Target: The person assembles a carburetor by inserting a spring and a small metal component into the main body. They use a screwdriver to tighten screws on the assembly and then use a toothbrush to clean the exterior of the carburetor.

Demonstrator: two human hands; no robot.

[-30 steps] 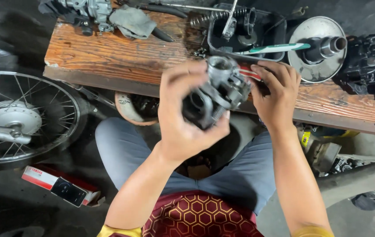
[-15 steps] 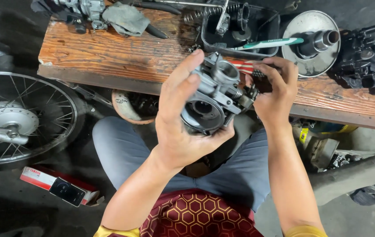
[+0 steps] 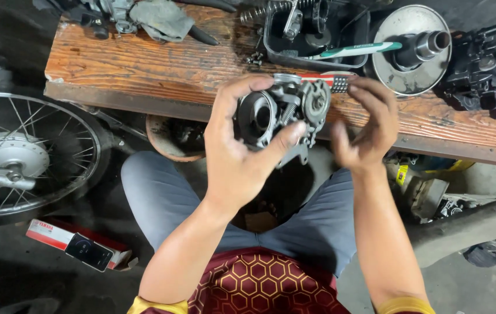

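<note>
My left hand [image 3: 237, 157] grips a grey metal carburettor [image 3: 285, 113] in front of my chest, thumb across its lower body and fingers curled over the top, with its round bore turned towards me. Just right of it hovers my right hand [image 3: 364, 125], fingers spread and blurred, holding nothing and not touching the part. Both hands hang over the near edge of a worn wooden bench [image 3: 160, 70].
On the bench lie a black tray of small parts [image 3: 317, 32], a green-handled toothbrush [image 3: 355, 51], a round metal clutch plate [image 3: 413, 49], a dark engine part [image 3: 477, 67] and a rag [image 3: 160, 17]. A spoked wheel [image 3: 24, 157] stands at left, a phone on a box [image 3: 85, 250] below.
My left hand has turned the carburettor so its bore faces me. My right hand has come off it and drawn back to the right with fingers spread.
</note>
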